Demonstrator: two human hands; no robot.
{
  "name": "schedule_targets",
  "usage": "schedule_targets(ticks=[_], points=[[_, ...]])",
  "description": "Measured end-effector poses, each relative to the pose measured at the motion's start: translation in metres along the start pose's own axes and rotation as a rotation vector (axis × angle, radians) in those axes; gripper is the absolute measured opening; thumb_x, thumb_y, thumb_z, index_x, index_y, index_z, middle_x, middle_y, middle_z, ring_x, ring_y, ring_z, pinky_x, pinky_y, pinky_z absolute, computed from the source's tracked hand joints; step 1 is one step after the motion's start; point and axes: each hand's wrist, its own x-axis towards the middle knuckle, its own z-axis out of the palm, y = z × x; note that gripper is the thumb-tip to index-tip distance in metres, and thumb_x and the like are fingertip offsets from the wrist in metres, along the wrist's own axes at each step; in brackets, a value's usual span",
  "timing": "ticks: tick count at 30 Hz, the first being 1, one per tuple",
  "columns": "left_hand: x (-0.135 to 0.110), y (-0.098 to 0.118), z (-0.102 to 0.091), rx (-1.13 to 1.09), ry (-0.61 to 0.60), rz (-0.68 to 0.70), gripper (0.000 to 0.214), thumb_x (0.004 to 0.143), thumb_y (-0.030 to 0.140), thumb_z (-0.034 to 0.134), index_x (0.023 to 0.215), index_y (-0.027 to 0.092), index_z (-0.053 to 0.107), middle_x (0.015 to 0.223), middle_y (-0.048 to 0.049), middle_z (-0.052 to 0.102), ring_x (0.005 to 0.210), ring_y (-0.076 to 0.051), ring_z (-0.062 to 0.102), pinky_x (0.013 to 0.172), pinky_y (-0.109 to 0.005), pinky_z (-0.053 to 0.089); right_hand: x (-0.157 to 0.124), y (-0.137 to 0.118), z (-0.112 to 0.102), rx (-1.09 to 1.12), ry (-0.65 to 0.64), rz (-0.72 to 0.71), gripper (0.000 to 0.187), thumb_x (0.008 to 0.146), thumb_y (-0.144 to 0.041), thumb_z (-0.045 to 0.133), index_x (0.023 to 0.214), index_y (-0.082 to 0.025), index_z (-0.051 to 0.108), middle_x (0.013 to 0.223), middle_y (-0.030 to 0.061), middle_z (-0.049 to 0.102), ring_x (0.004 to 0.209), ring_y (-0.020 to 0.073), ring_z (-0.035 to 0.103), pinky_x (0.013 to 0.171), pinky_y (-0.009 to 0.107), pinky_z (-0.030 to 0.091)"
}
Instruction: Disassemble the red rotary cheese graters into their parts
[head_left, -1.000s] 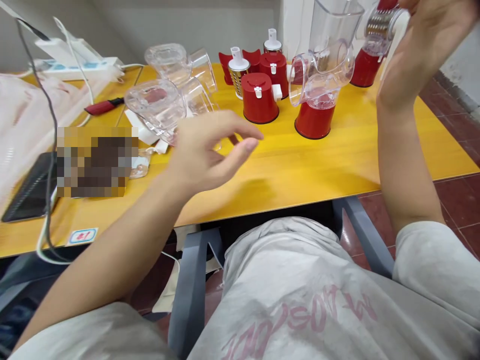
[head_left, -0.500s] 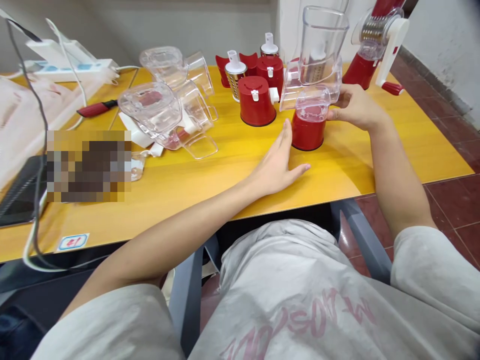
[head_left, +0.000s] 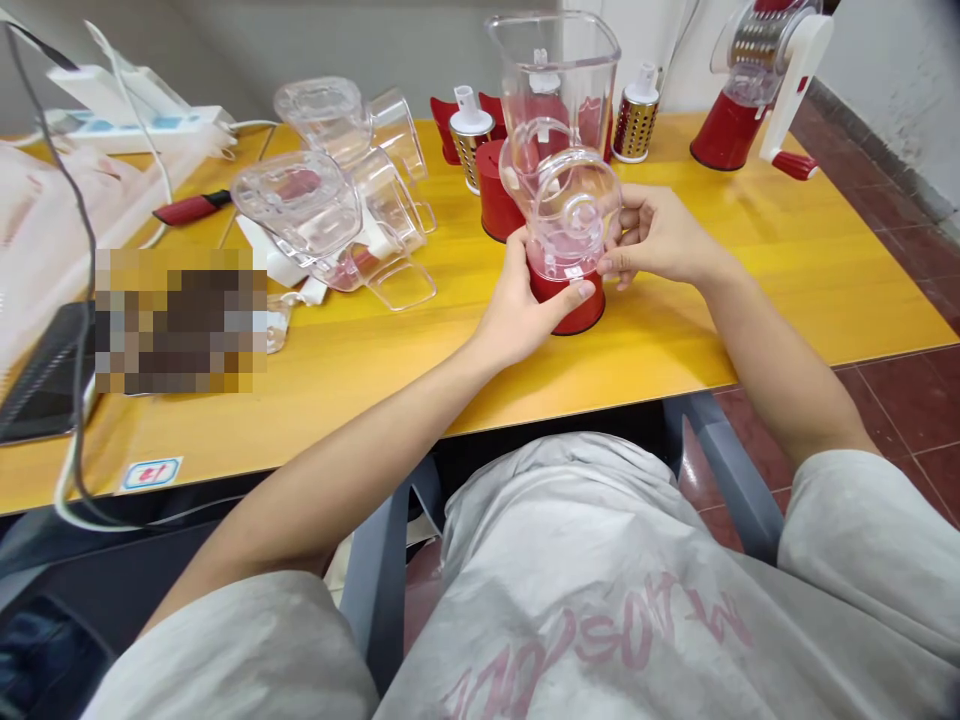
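While both hands grip one grater [head_left: 564,215] at frame centre, left hand [head_left: 525,315] around its red base [head_left: 581,315], right hand [head_left: 656,235] on its clear side, three drums [head_left: 636,125] stand behind and one cranked grater [head_left: 750,95] stands upper right.

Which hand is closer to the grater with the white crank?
Right. The right hand sits left of the crank grater, on the clear-topped unit; left hand is farther left, on its red base.

Bright, even light is falling on the yellow surface [head_left: 787,270], producing a soft sheen. The left hand [head_left: 525,315] and right hand [head_left: 660,235] are casting faint, diffuse shadows. The clear housing [head_left: 559,90] is showing small highlights. Wide-angle distortion is bending the edges. A pixelated block [head_left: 180,320] is masking the left.
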Motion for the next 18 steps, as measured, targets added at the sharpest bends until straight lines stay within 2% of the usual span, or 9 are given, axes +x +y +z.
schedule_targets(ticks=[4,7,9,12,15,18], points=[[0.007,-0.007,-0.014,-0.058,0.002,0.005,0.101,0.081,0.081,0.098,0.152,0.022,0.056,0.165,-0.0198,0.066,0.161,-0.044,0.059,0.143,-0.06,0.039,-0.001,-0.001,0.012,0.001,-0.004,-0.021,0.077,0.061,-0.054,0.113,0.117,-0.025,0.068,0.07,-0.007,0.071,0.056,0.0094,0.066,0.052,0.023,0.059],[0.012,-0.008,-0.021,-0.115,-0.043,-0.007,0.102,0.076,0.076,0.104,0.152,0.023,0.06,0.163,-0.0191,0.069,0.157,-0.043,0.063,0.141,-0.062,0.043,-0.001,0.0,0.009,-0.05,-0.036,-0.034,0.073,0.067,-0.065,0.107,0.116,-0.025,0.07,0.071,-0.0052,0.072,0.055,0.0101,0.065,0.049,0.025,0.056],[0.014,-0.008,-0.023,-0.135,-0.063,-0.031,0.1,0.073,0.073,0.105,0.15,0.023,0.064,0.162,-0.0181,0.07,0.157,-0.044,0.064,0.141,-0.064,0.043,-0.001,-0.003,0.004,-0.102,-0.006,-0.065,0.07,0.073,-0.075,0.1,0.114,-0.025,0.073,0.072,-0.0034,0.073,0.055,0.0104,0.063,0.048,0.026,0.053],[0.014,-0.007,-0.023,-0.172,-0.072,-0.089,0.098,0.07,0.067,0.108,0.145,0.02,0.066,0.16,-0.0194,0.071,0.156,-0.044,0.064,0.14,-0.064,0.044,0.0,-0.015,-0.001,-0.114,0.198,-0.207,0.063,0.085,-0.083,0.085,0.114,-0.028,0.073,0.08,-0.0024,0.076,0.057,0.0084,0.062,0.047,0.025,0.048],[0.014,-0.005,-0.024,-0.214,-0.095,-0.15,0.098,0.066,0.059,0.112,0.143,0.018,0.066,0.16,-0.0205,0.072,0.155,-0.045,0.065,0.139,-0.062,0.046,0.008,-0.037,0.002,-0.024,0.395,-0.432,0.051,0.095,-0.072,0.078,0.122,-0.029,0.068,0.099,-0.0031,0.078,0.066,0.0055,0.068,0.047,0.02,0.045],[0.014,-0.003,-0.026,-0.23,-0.108,-0.161,0.101,0.063,0.055,0.114,0.143,0.018,0.064,0.163,-0.0206,0.07,0.159,-0.044,0.063,0.141,-0.059,0.045,0.022,-0.069,0.009,0.004,0.478,-0.627,0.049,0.099,-0.06,0.066,0.127,-0.02,0.063,0.114,-0.0014,0.074,0.073,0.0017,0.072,0.049,0.013,0.046]])
